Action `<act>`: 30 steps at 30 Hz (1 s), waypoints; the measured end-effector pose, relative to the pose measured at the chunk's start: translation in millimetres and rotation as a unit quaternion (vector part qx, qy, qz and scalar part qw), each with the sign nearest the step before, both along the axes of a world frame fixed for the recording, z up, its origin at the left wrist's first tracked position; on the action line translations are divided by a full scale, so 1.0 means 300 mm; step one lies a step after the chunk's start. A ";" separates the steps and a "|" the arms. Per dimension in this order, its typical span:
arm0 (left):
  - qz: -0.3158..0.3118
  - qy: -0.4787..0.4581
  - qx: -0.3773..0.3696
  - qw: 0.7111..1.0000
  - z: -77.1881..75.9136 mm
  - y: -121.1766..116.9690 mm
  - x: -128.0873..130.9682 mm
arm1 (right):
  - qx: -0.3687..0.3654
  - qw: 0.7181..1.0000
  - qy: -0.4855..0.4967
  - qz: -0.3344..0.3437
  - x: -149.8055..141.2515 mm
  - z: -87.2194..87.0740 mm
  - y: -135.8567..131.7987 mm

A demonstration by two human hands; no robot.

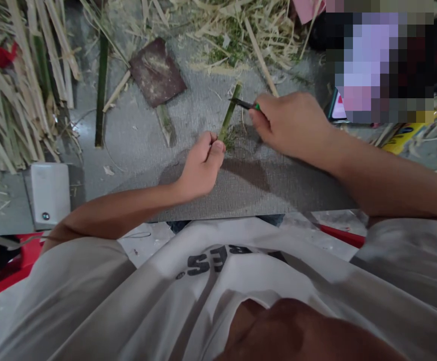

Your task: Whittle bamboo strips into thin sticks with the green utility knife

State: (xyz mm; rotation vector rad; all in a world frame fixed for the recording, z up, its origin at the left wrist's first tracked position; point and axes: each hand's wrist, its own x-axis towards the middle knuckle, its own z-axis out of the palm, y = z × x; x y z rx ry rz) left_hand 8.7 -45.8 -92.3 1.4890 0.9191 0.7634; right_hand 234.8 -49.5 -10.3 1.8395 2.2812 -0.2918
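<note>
My left hand (pixel 205 163) is closed around the lower end of a short green bamboo strip (pixel 230 111), which slants up and away to the right. In my right hand (pixel 291 123) is a small knife (pixel 244 104) with a dark blade and a bit of green at its handle. The blade lies across the strip near its upper part. Most of the knife's handle is hidden inside my fingers. Fine green shavings (pixel 233 139) lie just beside my left fingers.
Bundled pale bamboo strips (pixel 9 120) fill the left side. A brown square plate (pixel 158 72) lies by a longer green strip (pixel 101 95). Shavings (pixel 237 30) heap at the back. A white box-shaped device (pixel 50 193) sits front left; a yellow object (pixel 408 133) lies at right.
</note>
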 end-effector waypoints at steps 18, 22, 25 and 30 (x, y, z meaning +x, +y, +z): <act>-0.049 -0.094 -0.071 0.992 0.037 0.007 0.000 | 0.026 1.000 0.009 -0.015 0.018 -0.017 0.010; -0.048 -0.118 -0.086 0.988 0.041 0.000 0.001 | -0.008 0.999 0.013 0.038 0.019 -0.006 0.008; -0.047 -0.122 -0.084 0.988 0.045 -0.005 0.003 | 0.038 0.999 -0.009 0.024 0.019 -0.014 0.005; -0.046 -0.128 -0.115 0.984 0.060 -0.009 0.005 | 0.012 0.998 -0.001 0.066 0.015 -0.021 -0.002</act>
